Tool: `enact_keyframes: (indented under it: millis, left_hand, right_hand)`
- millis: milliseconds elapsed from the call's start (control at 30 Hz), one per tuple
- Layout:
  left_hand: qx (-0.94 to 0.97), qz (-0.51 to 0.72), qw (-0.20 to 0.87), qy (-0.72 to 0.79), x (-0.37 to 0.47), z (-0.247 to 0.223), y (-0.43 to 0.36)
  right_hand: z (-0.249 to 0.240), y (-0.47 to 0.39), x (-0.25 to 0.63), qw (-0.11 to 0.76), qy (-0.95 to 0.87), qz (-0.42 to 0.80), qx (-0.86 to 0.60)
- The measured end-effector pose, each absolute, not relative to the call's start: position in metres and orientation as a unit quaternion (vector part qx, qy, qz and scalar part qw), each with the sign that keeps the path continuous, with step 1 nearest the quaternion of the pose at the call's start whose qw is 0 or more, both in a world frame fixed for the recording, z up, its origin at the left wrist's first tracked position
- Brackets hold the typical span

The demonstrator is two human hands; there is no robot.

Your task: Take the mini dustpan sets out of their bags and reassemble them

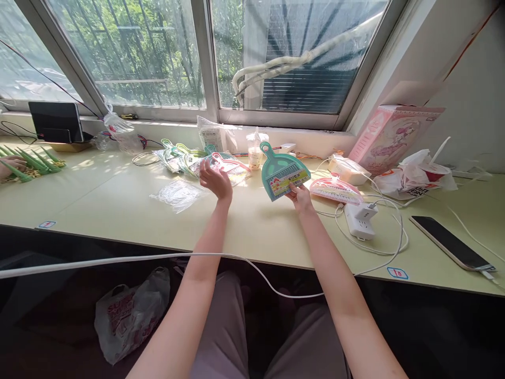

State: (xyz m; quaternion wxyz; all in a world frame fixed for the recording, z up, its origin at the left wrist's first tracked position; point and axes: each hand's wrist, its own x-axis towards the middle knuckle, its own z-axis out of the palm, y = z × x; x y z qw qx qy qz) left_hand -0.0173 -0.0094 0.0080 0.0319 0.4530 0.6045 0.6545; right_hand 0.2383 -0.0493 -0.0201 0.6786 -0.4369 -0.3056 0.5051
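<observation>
Green dustpan (pixel 272 162): in the head view, your right hand (pixel 300 198) is gripping its lower edge, holding it tilted over the table (pixel 260 231).
Yellow card (pixel 291 182): it is showing dark characters too small to read.
Left hand (pixel 216 181): your fingers are bending loosely, released, beside the wrapped pink dustpan (pixel 232 166); you cannot tell whether they are touching.
White bag (pixel 394 181): it is showing black capitals, partly "UTE".
Sticker (pixel 397 273): it is apparently reading "10" at the table's front edge.
</observation>
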Motion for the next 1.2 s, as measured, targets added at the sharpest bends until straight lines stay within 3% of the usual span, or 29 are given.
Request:
enact_keyframes:
  millis: [200,333,533,700,867,1000,1200]
  left_hand:
    - [0.326,0.577,0.103,0.741,-0.079,-0.009,0.002]
    - [0.32,0.562,0.082,0.758,-0.083,-0.014,0.008]
    - [0.322,0.666,0.024,0.672,-0.076,0.015,-0.005]
    - [0.494,0.683,-0.019,0.538,-0.048,0.026,-0.01]
    - [0.737,0.511,0.036,0.441,-0.019,0.007,-0.004]
    - [0.819,0.367,0.054,0.438,-0.013,-0.01,0.003]
    - [0.775,0.381,0.033,0.503,-0.02,-0.016,0.014]
  right_hand:
    - [-0.022,-0.051,0.244,0.695,-0.292,0.508,-0.415]
    - [-0.023,-0.052,0.243,0.696,-0.279,0.517,-0.412]
    - [-0.019,-0.053,0.238,0.694,-0.273,0.521,-0.415]
    - [-0.011,-0.058,0.232,0.69,-0.31,0.532,-0.38]
    - [-0.004,-0.062,0.23,0.644,-0.379,0.551,-0.371]
    - [-0.005,-0.06,0.23,0.611,-0.364,0.557,-0.429]
    - [-0.011,-0.056,0.233,0.586,-0.311,0.539,-0.519]
